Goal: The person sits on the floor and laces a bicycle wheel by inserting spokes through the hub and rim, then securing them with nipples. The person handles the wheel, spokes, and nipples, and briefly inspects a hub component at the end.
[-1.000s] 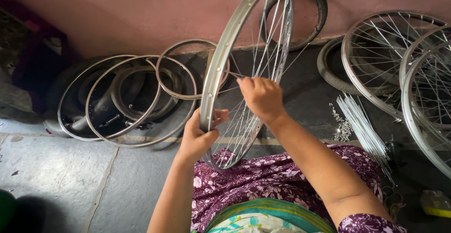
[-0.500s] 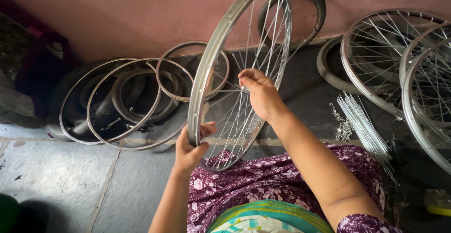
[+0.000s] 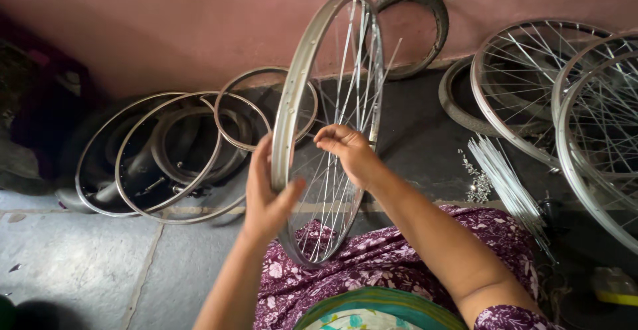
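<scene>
I hold a silver bicycle wheel rim (image 3: 302, 77) with thin spokes upright on my lap, its edge turned toward me. My left hand (image 3: 266, 194) grips the rim's near left side, thumb hooked over the metal. My right hand (image 3: 347, 149) reaches into the wheel from the right, its fingertips pinched around a spoke near the middle. The lower part of the rim rests against my purple flowered skirt (image 3: 372, 273).
Several bare rims (image 3: 169, 154) and tyres lie on the floor to the left. A black tyre (image 3: 425, 11) leans on the pink wall. Spoked wheels (image 3: 565, 97) stand at the right, with a bundle of loose spokes (image 3: 508, 184) and small nipples beside them.
The wheel has tilted and turned slightly in my grip. My left hand has slid up the rim, and my right hand has moved down and left among the spokes.
</scene>
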A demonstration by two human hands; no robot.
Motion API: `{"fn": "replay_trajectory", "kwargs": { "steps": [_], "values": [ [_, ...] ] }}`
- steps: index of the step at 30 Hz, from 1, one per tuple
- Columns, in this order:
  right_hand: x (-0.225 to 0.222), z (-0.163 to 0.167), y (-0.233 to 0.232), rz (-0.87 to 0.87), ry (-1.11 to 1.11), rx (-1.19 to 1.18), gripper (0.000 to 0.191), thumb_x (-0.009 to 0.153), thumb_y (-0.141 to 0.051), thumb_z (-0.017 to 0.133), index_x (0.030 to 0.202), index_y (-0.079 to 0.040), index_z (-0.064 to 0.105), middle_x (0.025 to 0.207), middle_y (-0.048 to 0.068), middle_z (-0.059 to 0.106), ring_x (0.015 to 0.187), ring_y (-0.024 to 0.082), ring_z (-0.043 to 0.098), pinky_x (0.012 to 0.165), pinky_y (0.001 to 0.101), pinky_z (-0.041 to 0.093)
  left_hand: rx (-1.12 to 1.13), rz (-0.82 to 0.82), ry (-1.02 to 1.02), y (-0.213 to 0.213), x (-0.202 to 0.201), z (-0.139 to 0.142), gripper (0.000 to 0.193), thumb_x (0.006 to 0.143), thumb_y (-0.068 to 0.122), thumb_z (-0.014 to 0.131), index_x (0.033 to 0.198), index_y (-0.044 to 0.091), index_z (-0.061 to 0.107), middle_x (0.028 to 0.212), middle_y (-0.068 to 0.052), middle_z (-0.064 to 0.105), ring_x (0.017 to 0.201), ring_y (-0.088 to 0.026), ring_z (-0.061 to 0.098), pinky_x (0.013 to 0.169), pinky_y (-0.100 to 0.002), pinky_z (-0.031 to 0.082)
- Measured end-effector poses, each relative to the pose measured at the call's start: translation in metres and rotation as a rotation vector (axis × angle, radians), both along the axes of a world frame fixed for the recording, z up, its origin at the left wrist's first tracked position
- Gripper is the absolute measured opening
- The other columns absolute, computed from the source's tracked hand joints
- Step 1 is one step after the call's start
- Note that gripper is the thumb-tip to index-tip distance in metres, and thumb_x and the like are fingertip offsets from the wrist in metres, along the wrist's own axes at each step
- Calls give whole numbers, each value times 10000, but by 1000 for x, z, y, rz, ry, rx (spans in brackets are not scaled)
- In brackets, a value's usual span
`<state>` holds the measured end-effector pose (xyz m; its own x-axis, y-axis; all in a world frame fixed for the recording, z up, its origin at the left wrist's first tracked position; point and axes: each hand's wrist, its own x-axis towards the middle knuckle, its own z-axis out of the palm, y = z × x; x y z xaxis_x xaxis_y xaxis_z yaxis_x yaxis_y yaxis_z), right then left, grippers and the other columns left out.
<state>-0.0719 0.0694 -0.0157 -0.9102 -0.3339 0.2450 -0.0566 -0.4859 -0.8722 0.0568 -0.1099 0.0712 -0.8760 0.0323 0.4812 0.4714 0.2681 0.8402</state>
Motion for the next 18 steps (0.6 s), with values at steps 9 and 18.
{"fn": "replay_trajectory", "kwargs": {
  "steps": [9, 18],
  "values": [
    [-4, -16, 57, -166, 101, 306, 312, 917, -93, 671, 1229, -79, 669, 1142, 34, 735, 1048, 149, 685, 915, 285, 554, 221, -171, -328, 36, -11, 56, 326, 762, -47, 563, 1077, 2, 633, 1059, -66, 679, 917, -103, 570, 792, -253, 462],
    [-45, -189, 290, -640, -227, 1686, 229, 980, -201, 669, 1182, -141, 759, 1123, 148, 754, 1039, 363, 712, 892, 470, 562, 162, -122, -306, 13, 3, 43, 352, 663, 37, 613, 1011, -9, 631, 1104, -133, 702, 959, -155, 556, 884, -299, 424]
  ]
}}
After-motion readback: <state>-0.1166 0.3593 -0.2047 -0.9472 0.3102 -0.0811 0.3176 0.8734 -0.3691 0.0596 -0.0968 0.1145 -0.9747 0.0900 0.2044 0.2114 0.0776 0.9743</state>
